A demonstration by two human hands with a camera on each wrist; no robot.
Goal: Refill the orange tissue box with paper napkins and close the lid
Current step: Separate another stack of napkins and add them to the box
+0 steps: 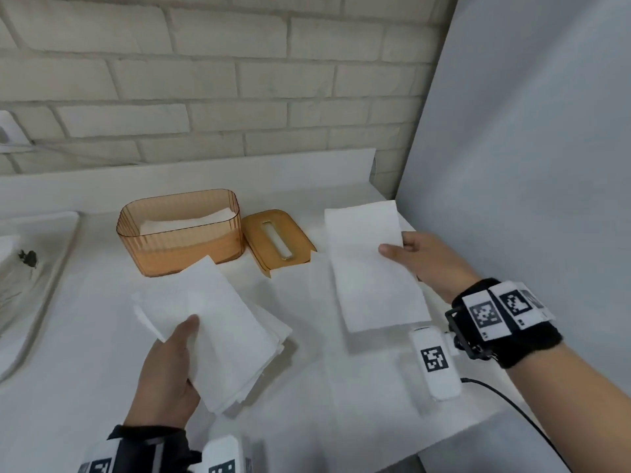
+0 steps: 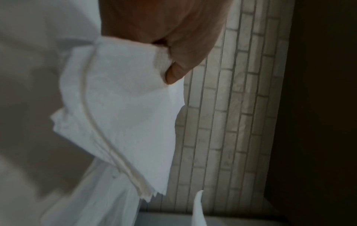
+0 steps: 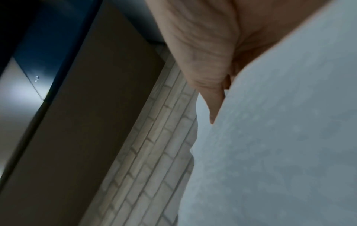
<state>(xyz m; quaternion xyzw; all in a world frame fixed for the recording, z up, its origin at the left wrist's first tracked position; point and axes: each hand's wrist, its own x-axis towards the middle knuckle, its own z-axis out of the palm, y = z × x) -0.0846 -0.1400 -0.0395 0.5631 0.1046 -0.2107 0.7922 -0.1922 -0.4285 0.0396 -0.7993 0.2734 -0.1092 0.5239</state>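
Right now the left hand (image 1: 164,367) has a stack of napkins (image 1: 222,332) in its grip, thumb pressed on top and fingers curled underneath, held just above the white desk (image 1: 341,387). Beyond that grip, toward the brick wall (image 1: 205,80), the orange tissue box (image 1: 181,233) stands open on the desk with some white paper already lying inside. Its lid (image 1: 276,240) lies flat on the desk just beside the box, on the side toward the right hand (image 1: 426,261). That hand pinches a single long napkin (image 1: 372,268) by one edge, thumb on top, the sheet spreading away from the grip toward the lid. A white tray (image 1: 51,268) sits well off past the left hand
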